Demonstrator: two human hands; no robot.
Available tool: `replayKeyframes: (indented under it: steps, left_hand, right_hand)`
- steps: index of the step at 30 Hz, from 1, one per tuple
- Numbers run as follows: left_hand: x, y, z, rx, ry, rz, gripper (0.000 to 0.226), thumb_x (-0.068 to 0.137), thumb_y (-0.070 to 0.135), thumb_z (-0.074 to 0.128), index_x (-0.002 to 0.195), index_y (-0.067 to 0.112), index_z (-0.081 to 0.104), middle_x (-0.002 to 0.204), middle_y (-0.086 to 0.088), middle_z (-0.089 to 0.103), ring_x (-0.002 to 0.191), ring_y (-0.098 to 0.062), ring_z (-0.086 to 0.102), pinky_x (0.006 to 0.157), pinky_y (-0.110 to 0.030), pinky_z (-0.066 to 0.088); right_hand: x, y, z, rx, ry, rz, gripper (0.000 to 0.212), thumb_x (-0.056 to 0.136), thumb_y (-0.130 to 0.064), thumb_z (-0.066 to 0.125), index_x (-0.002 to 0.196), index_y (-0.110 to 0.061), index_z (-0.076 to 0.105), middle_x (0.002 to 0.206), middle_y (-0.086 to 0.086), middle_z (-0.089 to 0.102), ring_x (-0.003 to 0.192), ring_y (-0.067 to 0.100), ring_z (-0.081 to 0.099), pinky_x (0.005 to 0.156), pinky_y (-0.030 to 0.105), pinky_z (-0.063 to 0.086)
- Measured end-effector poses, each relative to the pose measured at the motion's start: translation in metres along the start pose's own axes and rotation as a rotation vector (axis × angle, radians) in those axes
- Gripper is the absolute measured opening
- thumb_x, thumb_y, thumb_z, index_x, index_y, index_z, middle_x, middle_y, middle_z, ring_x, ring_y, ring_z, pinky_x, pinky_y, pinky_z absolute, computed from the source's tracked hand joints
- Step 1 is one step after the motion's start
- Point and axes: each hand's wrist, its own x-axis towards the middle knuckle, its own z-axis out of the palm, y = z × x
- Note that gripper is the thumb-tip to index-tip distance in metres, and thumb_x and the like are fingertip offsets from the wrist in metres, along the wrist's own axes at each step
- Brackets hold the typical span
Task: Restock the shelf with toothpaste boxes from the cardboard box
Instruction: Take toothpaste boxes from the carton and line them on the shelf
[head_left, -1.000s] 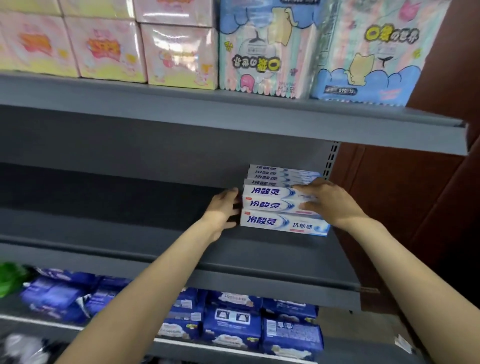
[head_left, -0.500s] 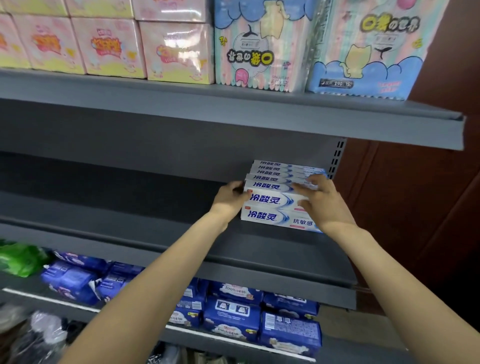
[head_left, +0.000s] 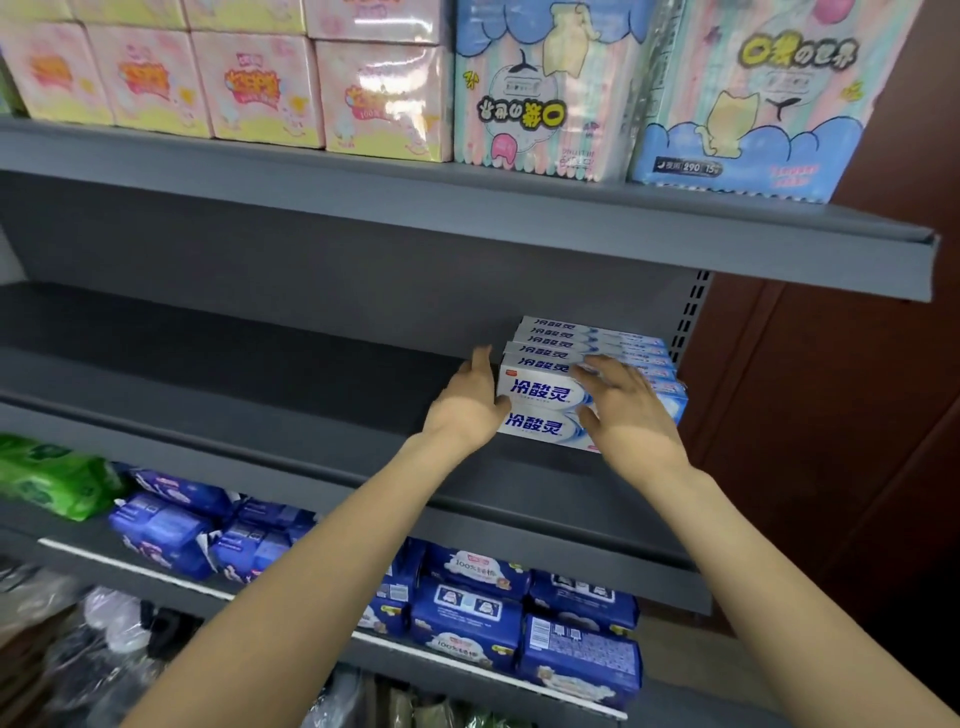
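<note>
Shelf (head_left: 311, 395): grey, mostly bare.
Toothpaste boxes (head_left: 545, 402): stacked at its right end.
Left hand (head_left: 470, 405): flat fingers squaring the stack's end.
Right hand (head_left: 623, 410): spread fingers steadying the front.

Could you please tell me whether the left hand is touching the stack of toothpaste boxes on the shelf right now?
Touching. The head view shows the left hand flat against the left end of the toothpaste boxes, its thumb on their front face.

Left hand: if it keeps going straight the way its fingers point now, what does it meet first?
The left hand lies against the left end of the toothpaste boxes, fingers pointing toward the shelf's back panel. Beyond its fingertips the way looks free up to that panel, though depth is hard to judge.
</note>
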Motion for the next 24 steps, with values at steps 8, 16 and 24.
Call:
replayKeyframes:
  steps: [8,16,24]
  left_hand:
    - [-0.045,-0.032,-0.046,0.295,0.104,0.255,0.033,0.095,0.02,0.045,0.128,0.017,0.048,0.126,-0.005,0.052,0.107,-0.027,0.057,0.08,-0.037,0.047]
    - [-0.109,-0.159,-0.143,0.536,0.227,0.221,0.025,0.097,0.026,0.04,0.113,0.014,0.053,0.109,-0.004,0.061,0.098,-0.029,0.06,0.068,-0.034,0.042]
    - [-0.2,-0.372,-0.277,0.49,0.259,-0.036,0.025,0.095,0.029,0.044,0.113,0.017,0.058,0.109,-0.005,0.067,0.102,-0.029,0.061,0.075,-0.037,0.047]
  right_hand:
    - [-0.004,-0.074,0.004,0.342,0.022,0.017,0.023,0.092,-0.011,0.05,0.11,-0.017,0.063,0.102,0.003,0.068,0.098,0.02,0.06,0.084,0.028,0.044]
    - [-0.005,-0.24,0.039,0.47,-0.107,-0.14,0.014,0.093,-0.019,0.051,0.101,-0.022,0.063,0.09,-0.002,0.068,0.081,0.013,0.062,0.074,0.032,0.05]
    - [-0.017,-0.478,0.126,0.522,-0.276,-0.233,0.017,0.091,-0.014,0.052,0.099,-0.015,0.067,0.1,0.009,0.07,0.094,0.03,0.062,0.083,0.038,0.048]
